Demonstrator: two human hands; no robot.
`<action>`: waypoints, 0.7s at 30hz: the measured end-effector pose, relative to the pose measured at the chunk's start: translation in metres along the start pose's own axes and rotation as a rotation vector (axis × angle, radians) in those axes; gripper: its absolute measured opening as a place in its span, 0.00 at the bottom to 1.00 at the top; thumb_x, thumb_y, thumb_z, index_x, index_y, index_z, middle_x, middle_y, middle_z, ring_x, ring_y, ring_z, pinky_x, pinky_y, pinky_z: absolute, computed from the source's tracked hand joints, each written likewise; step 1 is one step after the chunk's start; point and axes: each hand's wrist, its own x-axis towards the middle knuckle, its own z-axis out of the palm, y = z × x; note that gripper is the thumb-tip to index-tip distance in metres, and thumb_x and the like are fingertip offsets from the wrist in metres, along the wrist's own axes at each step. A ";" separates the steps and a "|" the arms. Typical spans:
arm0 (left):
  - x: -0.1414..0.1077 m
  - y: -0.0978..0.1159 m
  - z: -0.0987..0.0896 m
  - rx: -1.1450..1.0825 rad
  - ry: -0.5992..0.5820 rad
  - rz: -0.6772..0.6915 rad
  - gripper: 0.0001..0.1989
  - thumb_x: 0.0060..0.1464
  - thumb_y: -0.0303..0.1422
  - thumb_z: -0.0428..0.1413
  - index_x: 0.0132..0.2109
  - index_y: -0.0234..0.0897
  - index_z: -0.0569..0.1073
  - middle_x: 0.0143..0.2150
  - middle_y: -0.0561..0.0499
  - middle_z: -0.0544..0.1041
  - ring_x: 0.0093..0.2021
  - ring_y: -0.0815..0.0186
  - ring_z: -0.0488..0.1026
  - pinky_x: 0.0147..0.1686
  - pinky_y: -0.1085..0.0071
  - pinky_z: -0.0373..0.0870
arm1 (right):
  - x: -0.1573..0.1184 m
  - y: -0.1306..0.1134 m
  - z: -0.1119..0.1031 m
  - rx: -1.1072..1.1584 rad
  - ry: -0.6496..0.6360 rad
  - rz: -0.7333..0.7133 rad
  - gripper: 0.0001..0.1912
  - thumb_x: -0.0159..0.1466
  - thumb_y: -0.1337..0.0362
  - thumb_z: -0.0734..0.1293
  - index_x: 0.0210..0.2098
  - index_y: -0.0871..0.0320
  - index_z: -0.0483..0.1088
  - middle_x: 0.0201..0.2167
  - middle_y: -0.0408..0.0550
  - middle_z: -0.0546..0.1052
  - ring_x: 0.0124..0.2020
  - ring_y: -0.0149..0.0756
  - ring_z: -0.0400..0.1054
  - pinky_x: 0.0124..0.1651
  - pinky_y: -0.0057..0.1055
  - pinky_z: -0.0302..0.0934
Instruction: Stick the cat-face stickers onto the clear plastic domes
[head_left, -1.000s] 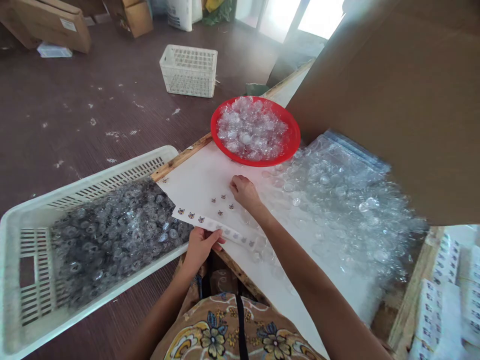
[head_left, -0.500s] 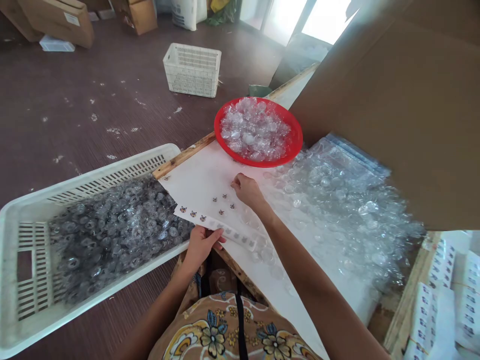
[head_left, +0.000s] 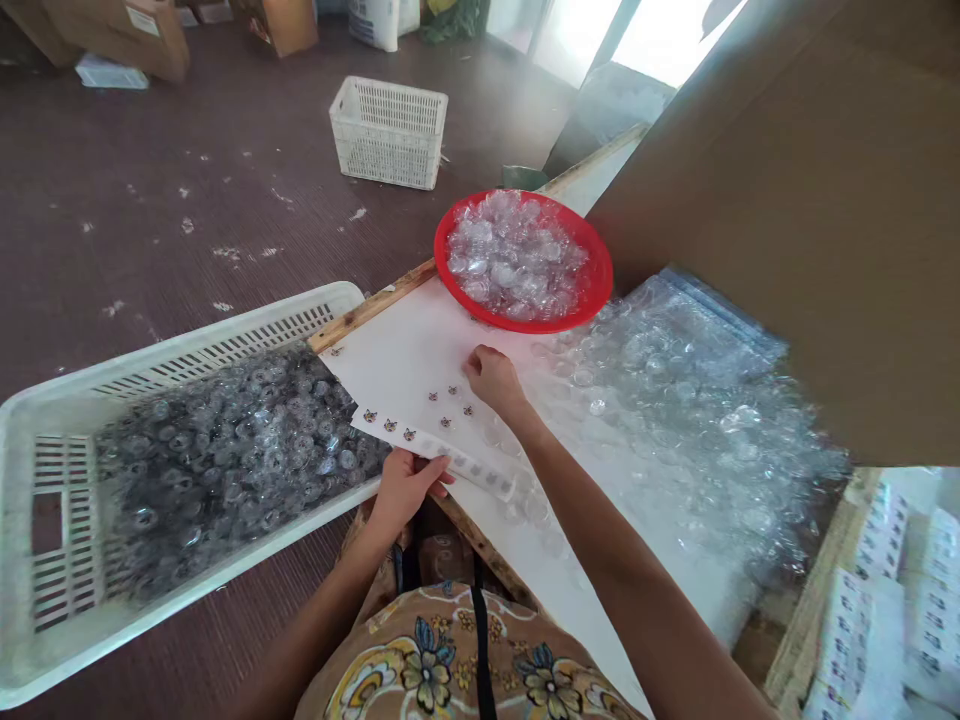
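A white strip of small animal-face stickers [head_left: 390,427] lies along the near edge of the white board [head_left: 390,345]. My left hand [head_left: 409,488] pinches the strip's lower edge between thumb and fingers. Colored faces show on the strip's left part; its right part has only pale prints. Farther in, my right hand [head_left: 493,378] is closed just over the board, and whatever its fingertips hold is hidden. Several loose animal-face stickers [head_left: 450,405] are scattered to its left. Clear plastic discs [head_left: 675,400] are heaped to the right of that hand.
A red basin [head_left: 448,285] full of clear plastic pieces stands at the board's far end. On the left, a white crate [head_left: 300,310] holds many clear discs with dark marks. Cardboard [head_left: 787,250] rises at right, above bundled sticker sheets [head_left: 847,630]. Another white basket [head_left: 390,135] stands on the floor.
The view has shifted slightly, so most things appear a little farther right. Both hands keep nearly the same positions over the board.
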 end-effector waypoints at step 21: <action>-0.005 -0.002 0.003 0.064 -0.021 0.071 0.16 0.39 0.42 0.69 0.23 0.34 0.74 0.18 0.51 0.75 0.20 0.67 0.71 0.23 0.72 0.69 | -0.102 -0.070 -0.012 0.448 -0.187 -0.239 0.03 0.63 0.69 0.70 0.33 0.56 0.73 0.32 0.42 0.79 0.33 0.31 0.72 0.40 0.27 0.64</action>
